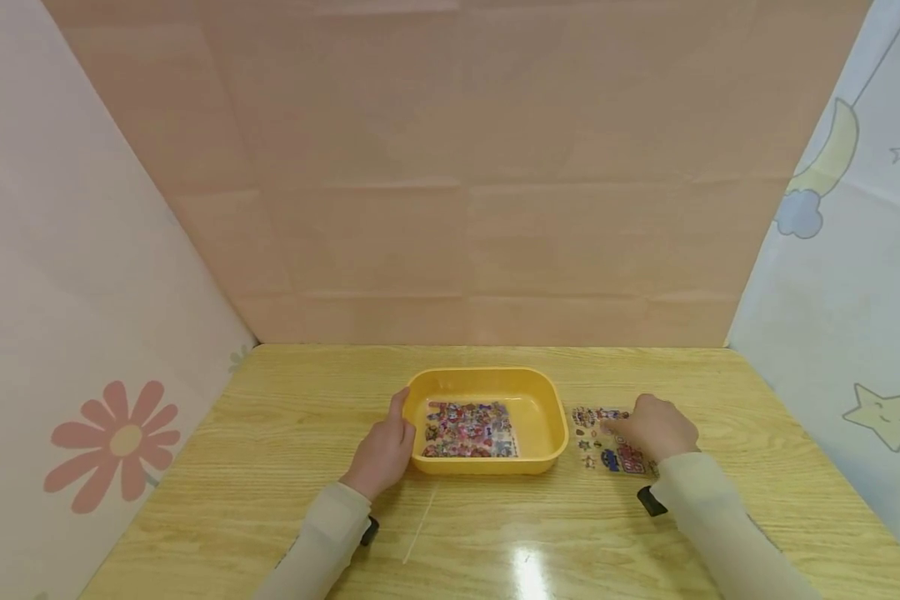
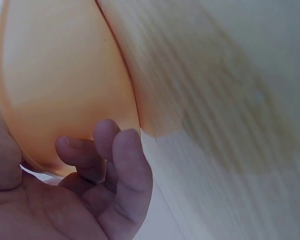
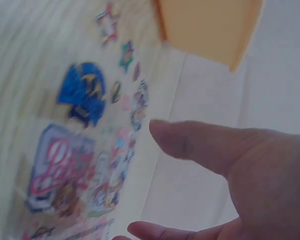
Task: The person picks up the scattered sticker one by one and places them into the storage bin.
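A yellow plastic tray [image 1: 542,425] stands on the table with several colourful sticker sheets [image 1: 465,429] lying in its left part. My left hand [image 1: 384,454] grips the tray at its left end, thumb over the rim and fingers bent against the outer wall [image 2: 65,75]. To the right of the tray, a clear sticker sheet [image 1: 588,446] with small cartoon figures lies flat on the table. Over its far right part is my right hand [image 1: 658,427]. In the right wrist view the thumb [image 3: 190,142] and fingers are spread apart above the sheet, with nothing between them.
The wood-grain table [image 1: 285,417] ends at a pinkish-brown back wall [image 1: 457,208]. A panel with a red flower [image 1: 125,442] stands on the left, one with a moon and star [image 1: 888,417] on the right. Both wrists wear a black band [image 1: 651,501].
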`<state>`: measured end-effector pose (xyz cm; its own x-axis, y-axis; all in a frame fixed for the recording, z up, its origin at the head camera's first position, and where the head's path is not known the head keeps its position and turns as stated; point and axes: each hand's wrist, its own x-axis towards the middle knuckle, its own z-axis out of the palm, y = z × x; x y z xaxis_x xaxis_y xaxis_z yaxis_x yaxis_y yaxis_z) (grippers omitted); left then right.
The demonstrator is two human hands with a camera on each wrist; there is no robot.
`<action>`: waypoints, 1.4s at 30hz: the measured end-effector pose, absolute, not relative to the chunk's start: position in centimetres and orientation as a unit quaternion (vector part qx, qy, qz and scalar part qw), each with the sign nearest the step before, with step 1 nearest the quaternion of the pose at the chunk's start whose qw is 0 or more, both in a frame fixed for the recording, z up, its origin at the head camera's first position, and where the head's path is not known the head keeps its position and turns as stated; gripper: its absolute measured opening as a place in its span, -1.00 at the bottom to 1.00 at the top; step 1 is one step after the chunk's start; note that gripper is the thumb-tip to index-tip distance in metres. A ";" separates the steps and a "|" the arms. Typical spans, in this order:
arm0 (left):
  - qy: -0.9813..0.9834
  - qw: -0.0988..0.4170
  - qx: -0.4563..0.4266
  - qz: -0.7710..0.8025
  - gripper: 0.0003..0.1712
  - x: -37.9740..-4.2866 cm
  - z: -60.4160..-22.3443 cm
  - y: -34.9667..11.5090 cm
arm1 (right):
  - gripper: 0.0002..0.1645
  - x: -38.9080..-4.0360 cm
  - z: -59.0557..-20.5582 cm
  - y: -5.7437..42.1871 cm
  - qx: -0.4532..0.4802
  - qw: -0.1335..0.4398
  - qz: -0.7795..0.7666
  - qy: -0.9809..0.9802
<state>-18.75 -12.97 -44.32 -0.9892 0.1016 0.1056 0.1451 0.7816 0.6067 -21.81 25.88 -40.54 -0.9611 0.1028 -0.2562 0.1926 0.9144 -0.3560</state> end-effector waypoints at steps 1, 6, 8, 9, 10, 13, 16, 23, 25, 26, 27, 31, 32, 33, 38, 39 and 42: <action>-0.943 0.033 -0.065 -0.324 -0.40 -18.8 -44.3 -13.0 | -0.37 -21.8 -40.7 26.1 0.079 0.121 -0.187 0.972; -0.944 0.032 -0.065 -0.323 -0.40 -18.8 -44.4 -12.9 | -0.11 -21.9 -41.2 26.9 0.090 0.132 -0.177 0.971; -0.944 0.033 -0.065 -0.323 -0.40 -18.8 -44.4 -12.9 | 0.01 -21.9 -41.3 27.1 0.093 0.133 -0.172 0.972; -0.944 0.033 -0.065 -0.322 -0.40 -18.8 -44.4 -12.9 | 0.04 -21.9 -41.4 27.2 0.094 0.134 -0.170 0.972; -0.944 0.034 -0.066 -0.322 -0.40 -18.8 -44.5 -13.0 | 0.08 -21.9 -41.5 27.3 0.095 0.136 -0.166 0.972; -0.944 0.034 -0.066 -0.322 -0.40 -18.8 -44.5 -13.0 | 0.17 -21.9 -41.8 27.5 0.098 0.138 -0.157 0.973; -0.944 0.034 -0.066 -0.321 -0.40 -18.9 -44.4 -13.0 | 0.16 -21.8 -42.0 27.7 0.098 0.139 -0.154 0.973; -0.943 0.032 -0.065 -0.324 -0.40 -18.8 -44.3 -13.0 | 0.08 -21.6 -42.1 27.8 0.098 0.135 -0.157 0.973; -0.943 0.031 -0.066 -0.326 -0.40 -18.8 -44.3 -13.0 | 0.07 -21.6 -42.1 27.8 0.098 0.133 -0.157 0.974; -0.942 0.030 -0.066 -0.327 -0.40 -18.8 -44.3 -13.0 | 0.06 -21.6 -42.1 27.8 0.099 0.132 -0.158 0.974; -0.942 0.029 -0.067 -0.327 -0.40 -18.7 -44.3 -13.0 | 0.04 -21.5 -42.1 27.8 0.100 0.131 -0.158 0.974; -0.942 0.026 -0.065 -0.327 -0.40 -18.7 -44.3 -13.1 | -0.15 -21.4 -42.0 27.9 0.104 0.130 -0.165 0.972; -0.943 0.025 -0.064 -0.327 -0.40 -18.7 -44.3 -13.1 | -0.21 -21.4 -42.0 27.9 0.106 0.131 -0.167 0.971; -0.943 0.025 -0.063 -0.327 -0.40 -18.7 -44.3 -13.1 | -0.25 -21.4 -42.0 28.0 0.107 0.131 -0.171 0.971; -0.943 0.028 -0.065 -0.326 -0.40 -18.6 -44.2 -13.1 | -0.28 -21.4 -42.0 28.5 0.113 0.127 -0.188 0.967; -0.943 0.029 -0.065 -0.326 -0.40 -18.6 -44.2 -13.1 | -0.26 -21.4 -42.0 28.7 0.112 0.125 -0.190 0.967; -0.943 0.029 -0.065 -0.324 -0.40 -18.7 -44.3 -13.1 | -0.23 -21.5 -42.2 29.0 0.107 0.124 -0.196 0.967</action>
